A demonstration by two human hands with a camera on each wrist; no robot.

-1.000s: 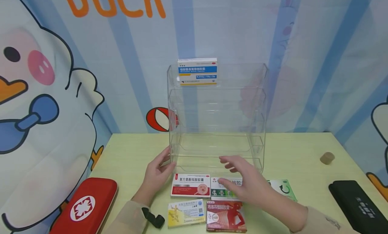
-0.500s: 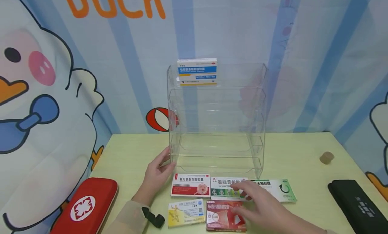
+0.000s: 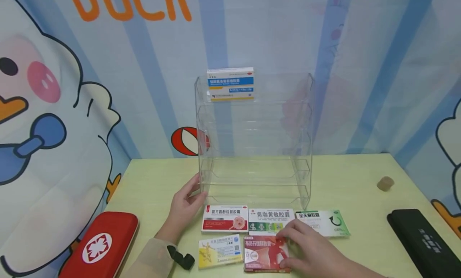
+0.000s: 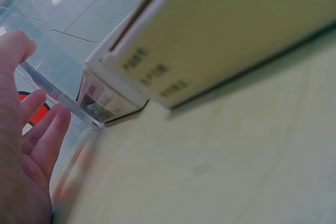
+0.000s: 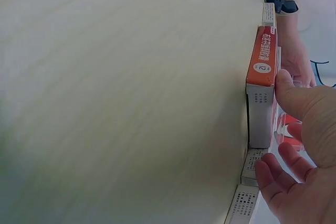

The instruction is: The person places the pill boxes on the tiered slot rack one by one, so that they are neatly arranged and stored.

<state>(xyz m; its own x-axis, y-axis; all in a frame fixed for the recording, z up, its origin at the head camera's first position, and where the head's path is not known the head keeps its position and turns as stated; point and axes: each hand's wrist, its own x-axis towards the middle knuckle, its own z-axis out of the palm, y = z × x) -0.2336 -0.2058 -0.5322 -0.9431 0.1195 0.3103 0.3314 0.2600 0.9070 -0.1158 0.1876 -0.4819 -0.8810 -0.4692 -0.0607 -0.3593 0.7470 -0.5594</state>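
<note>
My left hand [image 3: 184,209] holds the lower left side of a clear acrylic tiered display rack [image 3: 252,190], thumb in front and fingers around the outer side. My right hand [image 3: 311,246] is over the right end of a red medicine box [image 3: 261,254], thumb at its near right corner, fingers spread apart in the right wrist view. Left of that box lies a yellow and white medicine box [image 3: 220,250]. Behind them lie a red and white box [image 3: 225,218], a green and white box [image 3: 270,220] and another white and green box [image 3: 325,223].
A blue and white medicine box [image 3: 230,83] stands in the rack's top tier at the left. A red zip case [image 3: 104,240] lies at the left, a black case [image 3: 425,238] at the right. Near the back right is a small brown cylinder [image 3: 385,184].
My right hand has moved down and toward me, from in front of the rack to the red medicine box. The left hand stays at the rack's side. The view has shifted slightly.
</note>
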